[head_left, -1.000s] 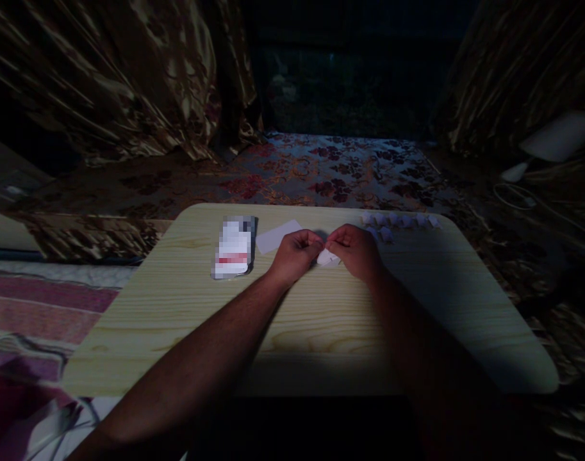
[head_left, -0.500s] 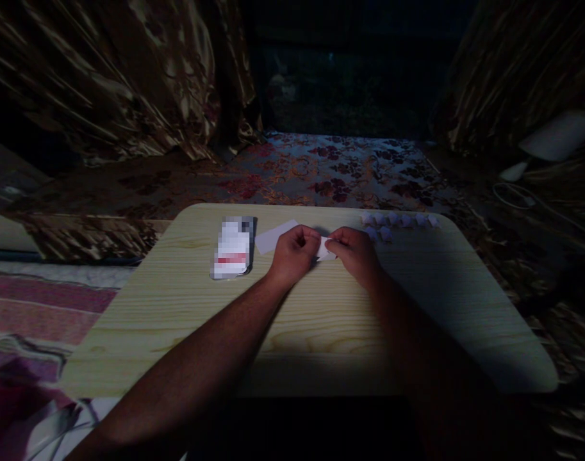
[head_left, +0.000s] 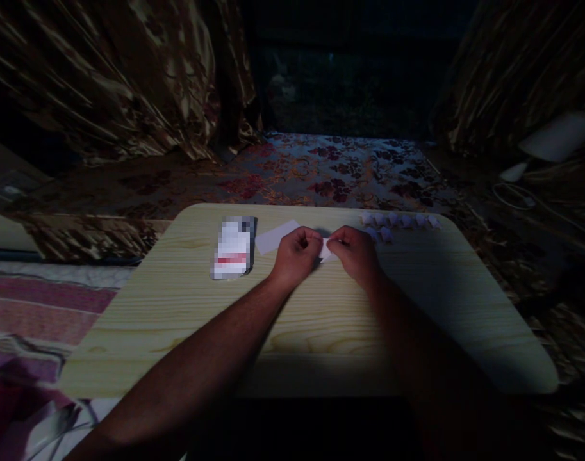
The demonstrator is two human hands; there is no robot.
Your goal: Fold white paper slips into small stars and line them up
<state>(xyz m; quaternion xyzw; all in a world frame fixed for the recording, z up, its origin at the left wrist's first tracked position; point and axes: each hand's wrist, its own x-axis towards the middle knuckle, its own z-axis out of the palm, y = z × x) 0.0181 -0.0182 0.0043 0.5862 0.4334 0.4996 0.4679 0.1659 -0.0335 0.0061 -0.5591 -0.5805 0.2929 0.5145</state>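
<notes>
Between my two hands is a small piece of white paper [head_left: 326, 250], partly covered by the fingers. My left hand [head_left: 298, 254] pinches its left side, and my right hand [head_left: 354, 253] pinches its right side, the fingertips only a little apart. A flat sheet of pale paper [head_left: 275, 236] lies on the table just left of my left hand. Beyond my right hand, several small folded paper pieces [head_left: 405, 220] sit in two rows near the table's far right edge.
A phone-shaped item [head_left: 232, 248], blurred out, lies on the left of the wooden table [head_left: 177, 307]. Behind the table is a ledge with flowered cloth [head_left: 340, 169]. A white lamp [head_left: 556, 141] stands at the right, and curtains [head_left: 167, 70] hang behind.
My hands have come slightly closer together, and less of the paper shows between them. Everything else on the table has stayed put.
</notes>
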